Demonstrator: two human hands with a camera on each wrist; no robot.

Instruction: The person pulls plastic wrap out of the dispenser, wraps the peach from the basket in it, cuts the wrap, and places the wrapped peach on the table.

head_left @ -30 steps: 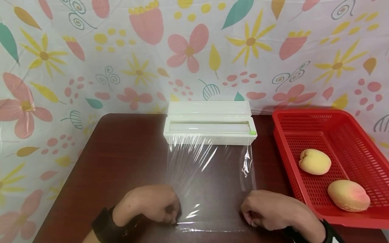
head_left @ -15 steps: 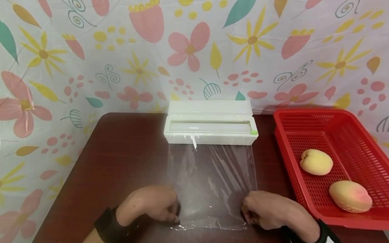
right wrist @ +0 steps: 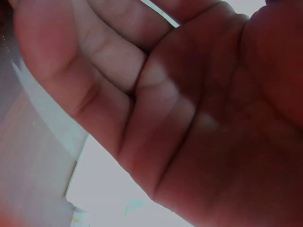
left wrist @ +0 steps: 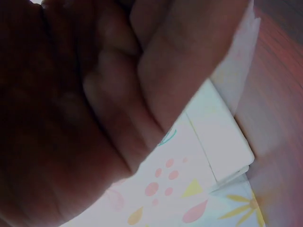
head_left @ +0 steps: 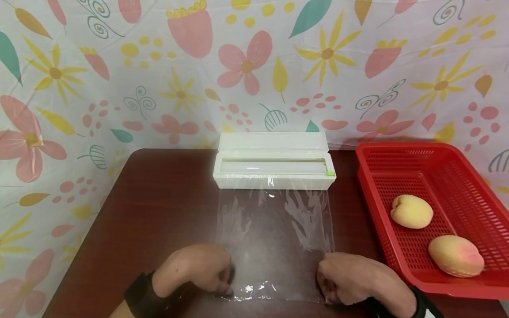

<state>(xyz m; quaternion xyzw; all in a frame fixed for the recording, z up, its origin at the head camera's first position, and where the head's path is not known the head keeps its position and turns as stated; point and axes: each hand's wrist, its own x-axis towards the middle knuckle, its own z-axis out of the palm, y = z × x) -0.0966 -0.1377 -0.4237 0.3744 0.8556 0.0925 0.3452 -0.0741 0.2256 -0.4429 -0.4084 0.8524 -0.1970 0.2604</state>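
A sheet of clear plastic wrap (head_left: 274, 247) stretches over the dark table from a white wrap dispenser (head_left: 274, 182) toward the front. My left hand (head_left: 203, 267) pinches the sheet's near left corner with curled fingers. At the near right corner my right hand (head_left: 346, 278) does the same. The dispenser's lid (head_left: 273, 142) stands raised, showing the roll (head_left: 273, 167) inside, and a small green slider (head_left: 330, 173) sits at its right end. In the left wrist view the curled left hand (left wrist: 109, 94) fills much of the frame; the right hand (right wrist: 156, 94) does so in its own view.
To the right stands a red plastic basket (head_left: 375, 221) with two yellowish peaches (head_left: 412, 212) in it. A floral curtain (head_left: 246, 101) hangs right behind the dispenser. The brown table (head_left: 167, 194) extends left of the sheet.
The plastic wrap has slackened and settled lower, its tight creases giving way to loose wrinkles. Both hands stay nearly in place at its corners.
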